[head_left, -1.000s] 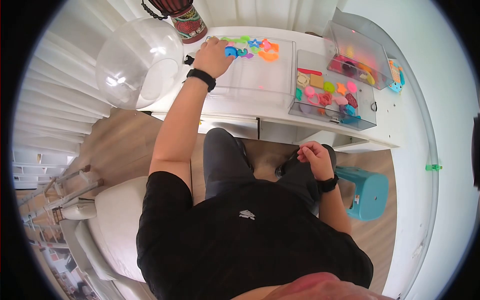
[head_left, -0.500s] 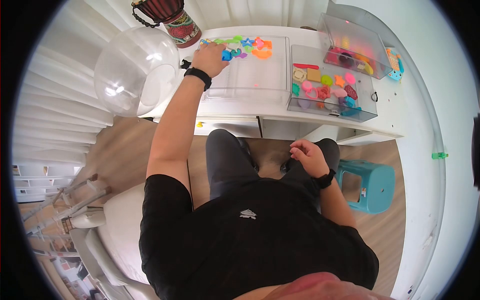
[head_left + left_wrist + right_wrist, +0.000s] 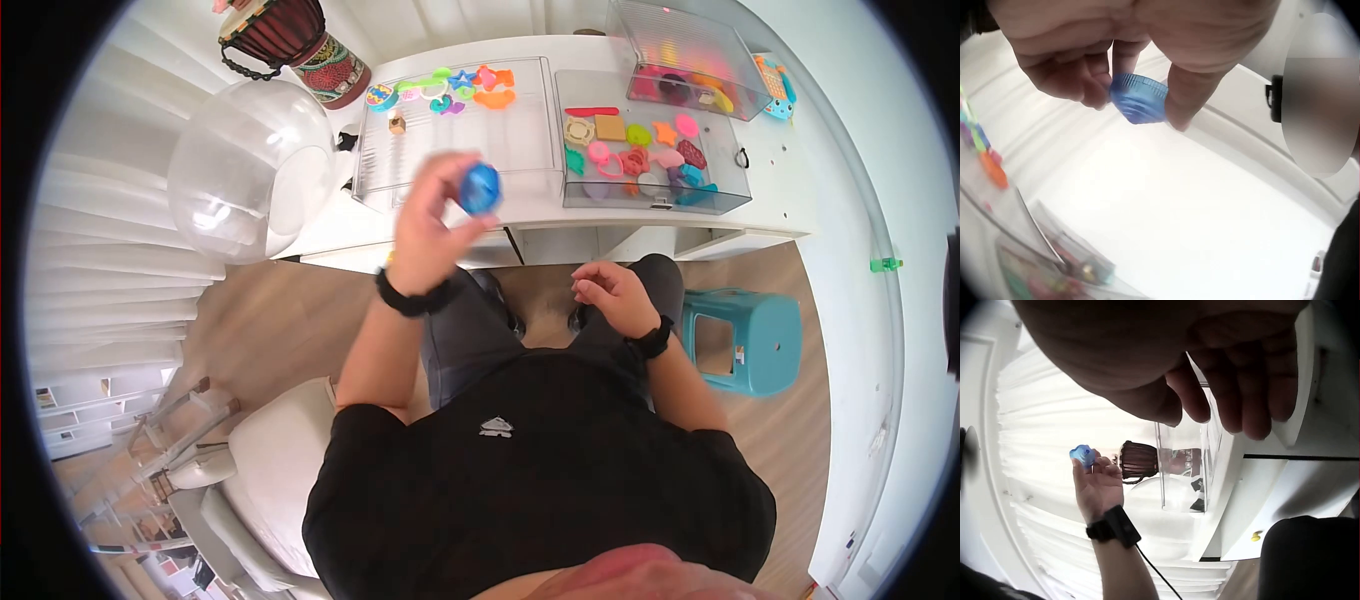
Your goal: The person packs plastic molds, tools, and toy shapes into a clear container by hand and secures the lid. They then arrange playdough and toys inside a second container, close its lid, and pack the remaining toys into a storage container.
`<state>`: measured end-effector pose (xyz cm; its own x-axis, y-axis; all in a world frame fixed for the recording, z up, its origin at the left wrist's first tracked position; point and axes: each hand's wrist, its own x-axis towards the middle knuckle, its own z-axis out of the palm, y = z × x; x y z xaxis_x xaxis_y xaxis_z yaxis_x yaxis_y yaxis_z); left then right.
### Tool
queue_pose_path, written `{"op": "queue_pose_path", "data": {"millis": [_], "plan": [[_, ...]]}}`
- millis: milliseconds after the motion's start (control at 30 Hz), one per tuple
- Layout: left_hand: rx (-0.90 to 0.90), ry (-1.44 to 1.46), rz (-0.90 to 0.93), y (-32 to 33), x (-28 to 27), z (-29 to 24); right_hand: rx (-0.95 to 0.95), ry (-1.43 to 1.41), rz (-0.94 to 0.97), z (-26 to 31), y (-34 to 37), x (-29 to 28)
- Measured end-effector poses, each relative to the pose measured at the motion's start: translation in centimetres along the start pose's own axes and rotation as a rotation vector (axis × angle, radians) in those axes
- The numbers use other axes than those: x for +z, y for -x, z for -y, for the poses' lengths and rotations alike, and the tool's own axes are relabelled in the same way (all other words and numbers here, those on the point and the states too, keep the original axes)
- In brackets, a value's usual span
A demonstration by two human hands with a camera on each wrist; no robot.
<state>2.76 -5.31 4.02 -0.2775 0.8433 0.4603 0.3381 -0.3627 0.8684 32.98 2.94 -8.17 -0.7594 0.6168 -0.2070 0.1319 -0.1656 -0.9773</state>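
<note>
The left hand (image 3: 430,232) pinches a blue piece (image 3: 480,188), seemingly plastic; the right hand (image 3: 617,303) is relaxed. The shirt logo (image 3: 495,428) is unreadable. A clear tray (image 3: 725,150) holds colourful shapes (image 3: 638,134).

White table (image 3: 785,195) (clear containers (image 3: 500,150) atop)

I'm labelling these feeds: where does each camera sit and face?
Head: on the head, facing forward and down at the table; left hand, right hand, shirt, legs show.
Left wrist: there, facing the left hand and blue piece.
Right wrist: there, facing the right hand, drum, left arm.
All share the blue piece.
</note>
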Motion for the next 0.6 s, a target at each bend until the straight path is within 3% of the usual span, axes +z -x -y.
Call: {"op": "queue_pose_path", "data": {"millis": [67,133,300,600], "plan": [[0.034,-0.081,0.123,2.7,2.3,0.0,0.003,-0.101,0.054,0.9,-0.2,0.4],[-0.085,-0.106,0.263,5.1,4.3,0.6,-0.068,-0.266,0.175,2.1,-0.3,1.0],[-0.209,-0.07,0.181,9.9,8.2,3.8,-0.015,-0.222,0.236,2.7,-1.4,2.2],[-0.242,-0.167,0.239,12.1,8.2,5.2,0.094,-0.192,0.283,0.7,-1.5,2.4]]}}
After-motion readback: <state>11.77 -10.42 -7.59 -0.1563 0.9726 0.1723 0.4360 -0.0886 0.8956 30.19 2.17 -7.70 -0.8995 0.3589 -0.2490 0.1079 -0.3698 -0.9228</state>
